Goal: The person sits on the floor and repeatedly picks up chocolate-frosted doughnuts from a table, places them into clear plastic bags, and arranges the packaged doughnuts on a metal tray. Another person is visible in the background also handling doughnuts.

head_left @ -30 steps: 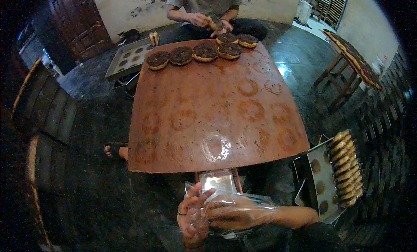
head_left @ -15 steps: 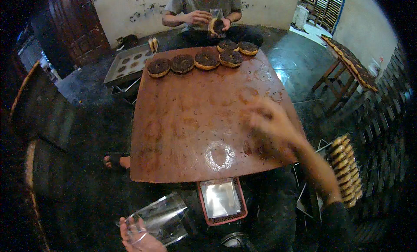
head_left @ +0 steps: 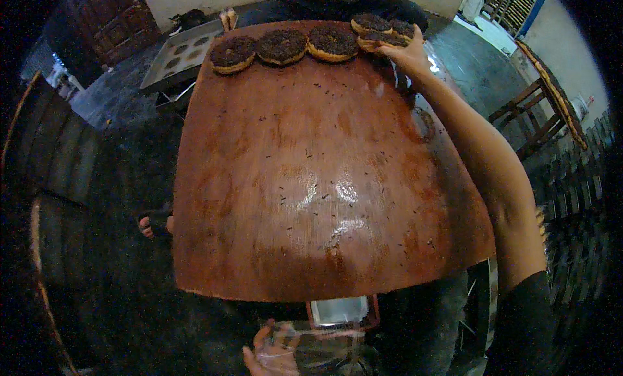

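The right hand [head_left: 410, 53] is at the far right of the brown table [head_left: 311, 149], touching the nearest donut [head_left: 375, 38] in a close bunch of three. Its thumb lies on the near side and its fingers curl part way round the right side. I cannot tell if it has a tight hold. The left hand [head_left: 276, 356] is low down by the near edge, its fingers loosely bent, holding a thin clear bag [head_left: 324, 343].

The donut could bump its two neighbours [head_left: 371, 23], because they sit so close. A hard squeeze could squash it or rub off the dark topping. Held from one side, it could tip and drop. The bag could slip or fold flat, since it is so thin.

The right fingertips are hard to see. The bag is see-through and dim, so I cannot find its opening. The table hides part of the red basket [head_left: 376, 316]. The other person [head_left: 357, 9] is mostly cut off at the top.
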The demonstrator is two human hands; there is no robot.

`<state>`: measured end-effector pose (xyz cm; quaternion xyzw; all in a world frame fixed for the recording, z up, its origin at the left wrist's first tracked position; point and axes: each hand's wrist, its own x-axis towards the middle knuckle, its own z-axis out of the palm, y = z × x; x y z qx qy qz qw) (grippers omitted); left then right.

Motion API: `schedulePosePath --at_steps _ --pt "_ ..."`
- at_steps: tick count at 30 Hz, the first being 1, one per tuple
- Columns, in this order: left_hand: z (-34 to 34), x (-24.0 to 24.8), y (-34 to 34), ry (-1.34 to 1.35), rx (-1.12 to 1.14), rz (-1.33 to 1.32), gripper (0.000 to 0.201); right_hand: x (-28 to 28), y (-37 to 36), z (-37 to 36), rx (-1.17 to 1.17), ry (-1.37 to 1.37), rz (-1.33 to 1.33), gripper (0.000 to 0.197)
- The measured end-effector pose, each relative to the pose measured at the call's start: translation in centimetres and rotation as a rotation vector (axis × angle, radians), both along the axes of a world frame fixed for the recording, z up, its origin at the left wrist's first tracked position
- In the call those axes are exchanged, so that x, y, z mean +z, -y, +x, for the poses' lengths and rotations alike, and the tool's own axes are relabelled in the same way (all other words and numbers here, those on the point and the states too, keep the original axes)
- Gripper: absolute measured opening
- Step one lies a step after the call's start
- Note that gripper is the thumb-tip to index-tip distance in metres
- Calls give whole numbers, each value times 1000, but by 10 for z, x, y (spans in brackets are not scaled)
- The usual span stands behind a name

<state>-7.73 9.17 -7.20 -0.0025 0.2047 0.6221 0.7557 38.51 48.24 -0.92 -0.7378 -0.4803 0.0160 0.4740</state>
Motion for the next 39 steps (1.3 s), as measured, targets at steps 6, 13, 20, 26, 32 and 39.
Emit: schedulePosePath --at_steps 6,13,20,26,32,39 --pt "21 -19 9 240 -139 -426 53 64 174 -44 317 -374 14 87" --pt "45 3 29 507 -264 -403 53 69 431 -159 780 -1070 -25 112" --pt "53 30 54 522 -282 -202 63 72 491 -196 833 -1247 -160 108" --pt "51 50 70 148 -42 310 66 78 504 -187 633 -243 -325 106" --pt "76 34 73 78 -132 96 65 52 505 -222 595 94 -245 107" --pt "77 36 81 265 -165 290 72 20 526 -225 444 -395 -72 60"
